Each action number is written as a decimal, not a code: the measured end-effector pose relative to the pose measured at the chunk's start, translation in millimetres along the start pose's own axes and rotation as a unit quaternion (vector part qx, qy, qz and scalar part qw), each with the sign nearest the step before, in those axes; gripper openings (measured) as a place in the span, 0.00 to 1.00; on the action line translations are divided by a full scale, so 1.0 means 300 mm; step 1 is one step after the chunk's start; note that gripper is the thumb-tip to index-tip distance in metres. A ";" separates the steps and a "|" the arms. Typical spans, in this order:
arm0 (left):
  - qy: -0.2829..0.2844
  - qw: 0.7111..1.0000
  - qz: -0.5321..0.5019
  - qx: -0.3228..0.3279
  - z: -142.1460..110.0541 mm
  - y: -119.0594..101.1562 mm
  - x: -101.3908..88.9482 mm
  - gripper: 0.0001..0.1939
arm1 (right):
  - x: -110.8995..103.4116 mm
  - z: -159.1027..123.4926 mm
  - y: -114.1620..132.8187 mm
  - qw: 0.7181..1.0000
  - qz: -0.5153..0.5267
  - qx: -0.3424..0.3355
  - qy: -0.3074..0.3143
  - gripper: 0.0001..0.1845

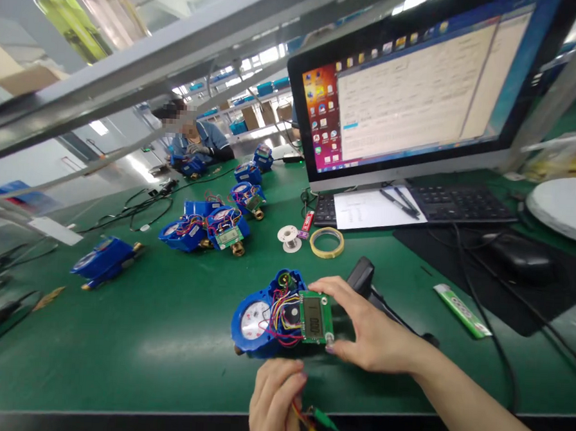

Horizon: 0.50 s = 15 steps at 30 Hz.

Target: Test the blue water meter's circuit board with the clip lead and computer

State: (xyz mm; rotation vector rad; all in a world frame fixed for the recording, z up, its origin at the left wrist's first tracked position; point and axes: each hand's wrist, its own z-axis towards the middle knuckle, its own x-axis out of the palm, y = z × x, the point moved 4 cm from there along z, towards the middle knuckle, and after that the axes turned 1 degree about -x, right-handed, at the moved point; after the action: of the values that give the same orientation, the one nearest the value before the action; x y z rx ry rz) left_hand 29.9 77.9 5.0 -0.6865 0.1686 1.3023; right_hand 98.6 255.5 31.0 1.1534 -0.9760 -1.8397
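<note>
Two fingers of my right hand [376, 332], thumb and index, pinch the green circuit board [314, 316] by opposite edges in the lower middle of the frame, with coloured wires [285, 310] running from it into the blue meter [254, 319] just to its left. Near the bottom edge, my left hand [274, 400] curls its fingers together around thin leads [298, 408], and a roll of tape [325, 253] lies above the board.

Green bench [166, 338] seen from a head-worn camera above its near edge, aimed forward and down, left hand [274, 398] and right hand [378, 333] framed close, monitor [410, 87] beyond.
</note>
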 end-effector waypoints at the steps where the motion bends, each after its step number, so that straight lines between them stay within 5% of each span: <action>1: -0.010 1.000 0.013 -0.006 0.003 0.007 0.001 0.08 | -0.013 0.008 0.008 1.000 -0.006 -0.011 0.012 0.41; 6: -0.121 0.992 -0.002 -0.028 0.058 0.101 -0.076 0.17 | -0.078 0.050 0.046 0.992 -0.048 -0.079 0.084 0.40; 12: -0.014 0.977 0.038 -0.211 0.153 0.212 -0.111 0.15 | -0.080 0.078 0.099 0.972 -0.149 -0.127 0.127 0.40; 15: 0.083 0.985 0.017 -0.149 0.190 0.209 -0.065 0.19 | -0.062 0.077 0.111 0.966 -0.172 -0.129 0.141 0.40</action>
State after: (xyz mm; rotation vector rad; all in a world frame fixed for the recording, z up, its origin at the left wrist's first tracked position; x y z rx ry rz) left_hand -48.1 99.6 36.5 -1.0525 0.1211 1.3160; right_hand 89.4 262.1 74.3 1.4355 -0.3773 -1.9272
